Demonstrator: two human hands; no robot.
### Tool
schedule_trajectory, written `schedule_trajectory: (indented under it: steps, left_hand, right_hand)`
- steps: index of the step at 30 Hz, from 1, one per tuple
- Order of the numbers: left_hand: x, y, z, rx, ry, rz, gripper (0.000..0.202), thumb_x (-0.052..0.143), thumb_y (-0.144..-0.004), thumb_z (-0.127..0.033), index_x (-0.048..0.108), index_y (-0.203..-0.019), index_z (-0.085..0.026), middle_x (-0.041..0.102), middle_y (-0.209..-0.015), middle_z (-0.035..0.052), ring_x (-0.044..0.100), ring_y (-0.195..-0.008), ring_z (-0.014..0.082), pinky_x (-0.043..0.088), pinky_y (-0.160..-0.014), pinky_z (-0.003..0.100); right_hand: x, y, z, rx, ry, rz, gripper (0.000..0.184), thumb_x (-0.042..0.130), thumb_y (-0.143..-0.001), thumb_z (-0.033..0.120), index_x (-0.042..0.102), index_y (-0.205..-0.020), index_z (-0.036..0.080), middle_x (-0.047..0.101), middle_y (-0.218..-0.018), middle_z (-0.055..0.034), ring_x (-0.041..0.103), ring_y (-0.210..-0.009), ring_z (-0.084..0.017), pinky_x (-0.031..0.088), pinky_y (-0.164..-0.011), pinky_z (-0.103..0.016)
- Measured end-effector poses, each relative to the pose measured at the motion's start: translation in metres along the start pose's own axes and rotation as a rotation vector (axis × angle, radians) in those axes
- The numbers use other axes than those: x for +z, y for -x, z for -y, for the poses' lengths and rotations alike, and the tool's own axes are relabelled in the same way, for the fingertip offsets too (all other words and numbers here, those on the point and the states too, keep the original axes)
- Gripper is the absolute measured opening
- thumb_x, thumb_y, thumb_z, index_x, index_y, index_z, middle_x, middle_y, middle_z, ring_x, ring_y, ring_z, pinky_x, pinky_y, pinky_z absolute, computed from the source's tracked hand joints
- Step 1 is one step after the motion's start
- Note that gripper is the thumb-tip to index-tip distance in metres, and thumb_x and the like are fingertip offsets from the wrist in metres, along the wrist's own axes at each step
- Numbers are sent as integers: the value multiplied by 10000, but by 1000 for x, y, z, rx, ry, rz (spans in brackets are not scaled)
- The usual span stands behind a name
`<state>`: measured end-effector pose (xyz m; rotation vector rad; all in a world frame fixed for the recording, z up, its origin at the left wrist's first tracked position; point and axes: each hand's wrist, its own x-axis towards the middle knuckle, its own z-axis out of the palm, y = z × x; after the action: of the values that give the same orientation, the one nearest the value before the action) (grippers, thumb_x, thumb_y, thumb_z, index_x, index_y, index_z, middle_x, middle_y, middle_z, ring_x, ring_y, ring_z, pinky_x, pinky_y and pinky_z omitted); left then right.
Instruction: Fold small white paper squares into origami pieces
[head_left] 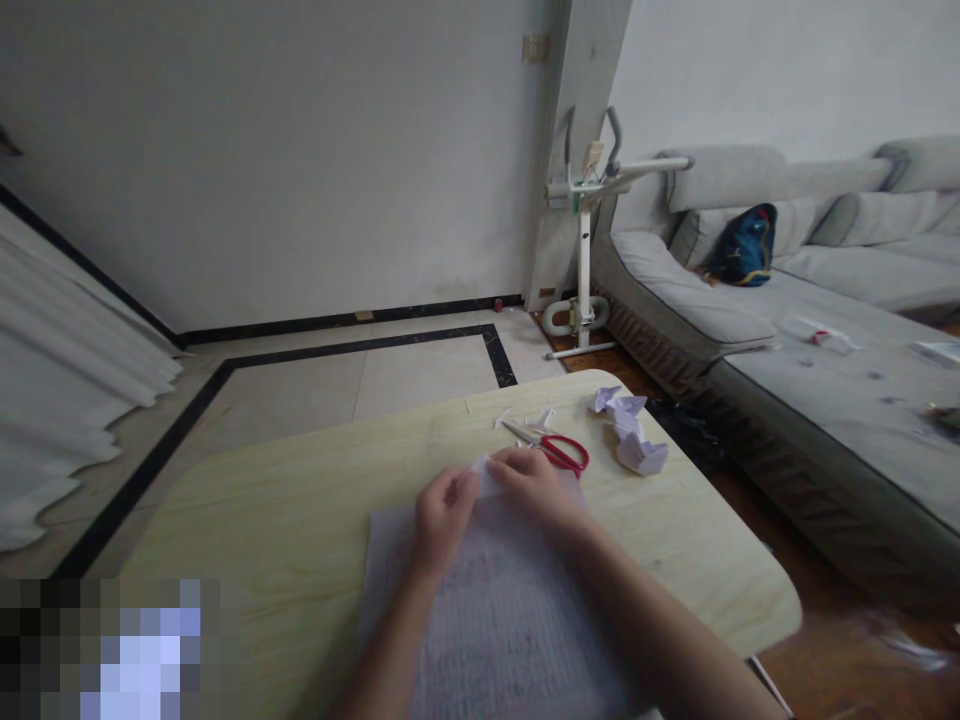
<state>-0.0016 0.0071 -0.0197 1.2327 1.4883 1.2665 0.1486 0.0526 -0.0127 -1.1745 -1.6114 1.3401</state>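
Note:
A small piece of white paper [482, 474] is pinched between my two hands, above the far end of a lined sheet with writing [495, 620]. My left hand [446, 508] grips the paper's left side with thumb and fingertips. On its right side, my right hand [531, 484] holds it with closed fingers, which partly hide it. Just beyond my right hand lie red-handled scissors [564, 453], blades pointing left. Thin white paper scraps [541, 420] lie around the blades. Several folded paper pieces [640, 452] stand in a row farther right.
The pale wooden table [300, 520] has rounded corners. A grey sofa [825, 330] with a blue bag [750, 245] runs along the right. White exercise equipment [584, 250] stands beyond the table, near the wall. A white curtain [67, 390] hangs at left.

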Motion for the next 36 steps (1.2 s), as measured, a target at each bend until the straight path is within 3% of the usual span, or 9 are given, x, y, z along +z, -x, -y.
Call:
schedule_trajectory:
  steps: [4,8,14,17,23,29,36]
  left_hand:
    - [-1,-1,-1,-38,46,-33,316,612,-785,-445,665,-829,-137,620,-646,-5,563,-556,130,440,-501,199]
    - [-2,-4,0,-59,101,-67,325,637,-758,-442,673,-846,-131,664,-704,23,602,-598,150,468,-536,216]
    - [-2,-5,-3,-4,72,-12,295,630,-762,-408,695,-831,-128,660,-700,14,594,-627,151,457,-555,212]
    - [-4,-5,-5,-11,27,-42,250,639,-750,-373,687,-755,-128,627,-651,-4,570,-623,146,437,-554,205]
    - [-6,-8,-4,-4,33,-95,242,618,-766,-365,677,-776,-131,630,-679,-1,564,-657,154,438,-592,218]
    - [-5,-5,-1,32,-2,-88,251,602,-788,-376,631,-702,-141,576,-630,-14,524,-625,140,409,-563,205]
    - [-4,-4,-3,55,3,-49,235,557,-830,-363,639,-795,-145,594,-697,-9,539,-688,150,419,-606,205]
  right_hand:
    - [3,2,0,-105,29,0,174,564,-844,277,693,-930,198,698,-870,-40,621,-785,-180,474,-683,-282]
    - [5,4,-2,-186,113,-24,390,606,-777,162,618,-1164,209,688,-975,-41,616,-833,-175,484,-739,-296]
    - [6,4,-5,-233,140,3,374,608,-790,165,637,-1161,202,697,-1046,-62,637,-911,-197,499,-784,-316]
    - [7,4,-9,-276,198,21,410,632,-800,223,620,-1208,199,688,-1082,-79,633,-927,-208,496,-792,-325]
    - [10,5,-10,-379,354,32,615,684,-762,244,495,-1347,216,648,-981,-73,599,-752,-168,486,-667,-285]
    - [10,8,-6,-432,456,-3,542,658,-799,261,510,-1321,269,611,-1031,-65,604,-877,-190,484,-765,-296]
    - [8,8,-8,-483,553,-17,489,630,-835,339,527,-1307,257,616,-952,-59,615,-776,-173,492,-695,-275]
